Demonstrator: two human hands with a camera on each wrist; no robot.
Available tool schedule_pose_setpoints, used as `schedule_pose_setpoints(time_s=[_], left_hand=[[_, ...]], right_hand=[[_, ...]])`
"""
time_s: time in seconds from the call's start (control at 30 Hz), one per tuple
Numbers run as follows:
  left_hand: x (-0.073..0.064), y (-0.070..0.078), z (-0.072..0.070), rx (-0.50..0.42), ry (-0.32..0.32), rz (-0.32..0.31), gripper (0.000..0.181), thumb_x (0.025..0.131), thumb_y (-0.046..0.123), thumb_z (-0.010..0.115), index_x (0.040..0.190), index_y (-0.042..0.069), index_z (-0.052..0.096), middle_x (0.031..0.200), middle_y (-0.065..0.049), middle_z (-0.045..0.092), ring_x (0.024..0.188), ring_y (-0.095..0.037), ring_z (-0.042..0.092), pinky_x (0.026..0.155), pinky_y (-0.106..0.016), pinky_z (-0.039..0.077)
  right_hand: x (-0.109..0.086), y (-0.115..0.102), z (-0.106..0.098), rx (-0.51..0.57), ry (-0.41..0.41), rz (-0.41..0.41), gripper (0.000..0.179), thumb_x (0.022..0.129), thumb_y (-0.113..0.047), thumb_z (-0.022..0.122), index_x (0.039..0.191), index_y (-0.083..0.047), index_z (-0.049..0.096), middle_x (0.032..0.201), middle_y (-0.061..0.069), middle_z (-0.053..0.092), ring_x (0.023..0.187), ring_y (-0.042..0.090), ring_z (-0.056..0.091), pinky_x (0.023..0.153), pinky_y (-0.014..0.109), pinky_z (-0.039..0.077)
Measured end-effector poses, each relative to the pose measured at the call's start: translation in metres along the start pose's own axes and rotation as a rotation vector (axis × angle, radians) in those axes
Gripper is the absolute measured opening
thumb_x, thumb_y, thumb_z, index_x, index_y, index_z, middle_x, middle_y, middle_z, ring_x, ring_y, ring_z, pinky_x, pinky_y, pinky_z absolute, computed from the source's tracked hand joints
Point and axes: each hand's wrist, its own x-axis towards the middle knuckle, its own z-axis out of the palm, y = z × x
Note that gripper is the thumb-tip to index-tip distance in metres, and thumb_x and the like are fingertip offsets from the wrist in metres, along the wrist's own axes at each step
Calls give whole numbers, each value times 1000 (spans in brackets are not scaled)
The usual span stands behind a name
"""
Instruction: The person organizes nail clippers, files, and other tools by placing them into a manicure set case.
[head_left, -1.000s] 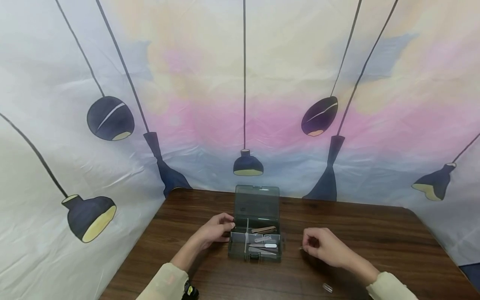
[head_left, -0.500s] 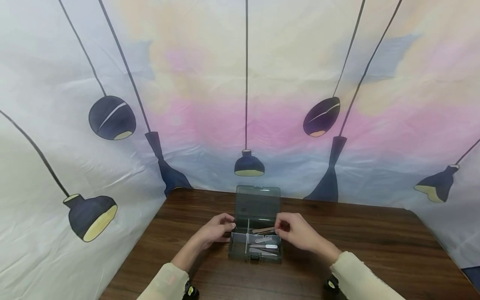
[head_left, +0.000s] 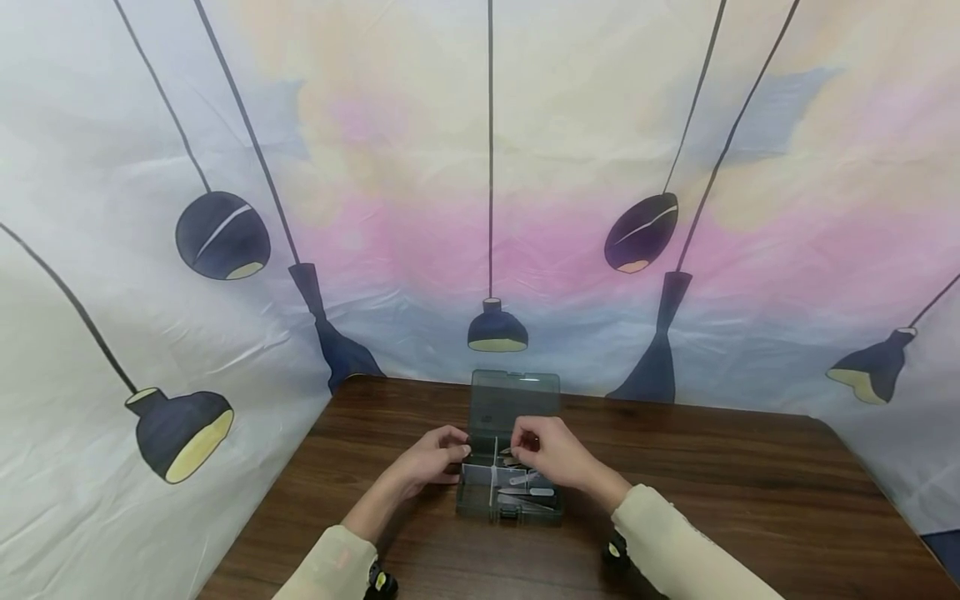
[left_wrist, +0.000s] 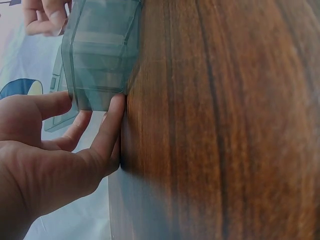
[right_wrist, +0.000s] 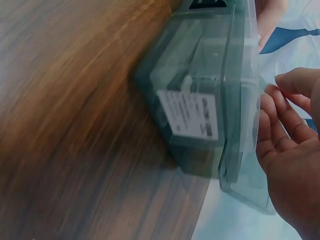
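A clear grey-green plastic divider box point(head_left: 474, 500) stands on the table with its lid point(head_left: 516, 400) raised at the back. My left hand point(head_left: 431, 457) holds the box at its left end, fingertips at the rim and low on the wall in the left wrist view. Over the back right compartment is my right hand point(head_left: 558, 450), thumb and fingertips pinched together. A small thin piece point(head_left: 506, 451) shows at those fingertips; its kind I cannot tell. Slim metal tools point(head_left: 528, 492) lie in the front right compartment. The hand partly hides the brown strips behind them.
The dark wooden table point(head_left: 712, 467) runs out to both sides of the box. A fabric backdrop point(head_left: 405, 250) printed with hanging lamps stands behind its far edge. The box's end wall carries a white printed label point(right_wrist: 192, 115).
My right hand has moved left from the table to over the box, fingertips still pinched. Its sleeve now covers the small clear piece that lay on the table. My left hand has stayed put.
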Motion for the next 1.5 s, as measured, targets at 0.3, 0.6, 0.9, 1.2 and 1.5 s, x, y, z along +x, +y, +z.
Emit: schedule_pose_setpoints(time_s=[0.3, 0.6, 0.9, 1.2, 1.5], left_hand=[[0, 0, -2, 6, -2, -8, 34, 108, 15, 61, 136, -3, 56, 134, -20, 58, 124, -35, 60, 87, -47, 62], [0, 0, -1, 9, -7, -6, 33, 108, 16, 61, 136, -2, 56, 135, -20, 57, 125, -35, 60, 88, -47, 62], [-1, 1, -1, 11, -4, -1, 33, 107, 16, 62, 135, -2, 57, 135, -21, 57, 122, -34, 60, 89, -48, 62], [-2, 1, -1, 7, -5, -3, 33, 108, 15, 61, 135, -3, 56, 134, -21, 57, 122, -34, 60, 90, -48, 61], [-2, 1, -2, 7, -11, -1, 33, 109, 16, 60, 136, -2, 55, 136, -21, 56, 125, -35, 59, 90, -48, 61]], right_hand=[[16, -8, 14, 23, -35, 13, 14, 101, -3, 70, 91, -14, 69, 83, -8, 65, 71, 8, 59, 65, 28, 54], [21, -11, 20, 13, -44, 36, 15, 101, -6, 71, 92, -17, 69, 84, -9, 64, 72, 8, 59, 66, 27, 55], [20, -9, 22, 8, -43, 38, 16, 100, -4, 72, 92, -18, 70, 84, -9, 64, 73, 8, 59, 67, 27, 54], [20, -9, 24, -3, -42, 46, 17, 100, -4, 72, 92, -18, 70, 84, -9, 63, 73, 8, 58, 67, 26, 54], [18, -7, 24, 1, -50, 52, 12, 100, -4, 72, 94, -14, 71, 85, -8, 65, 73, 8, 60, 67, 27, 55]])
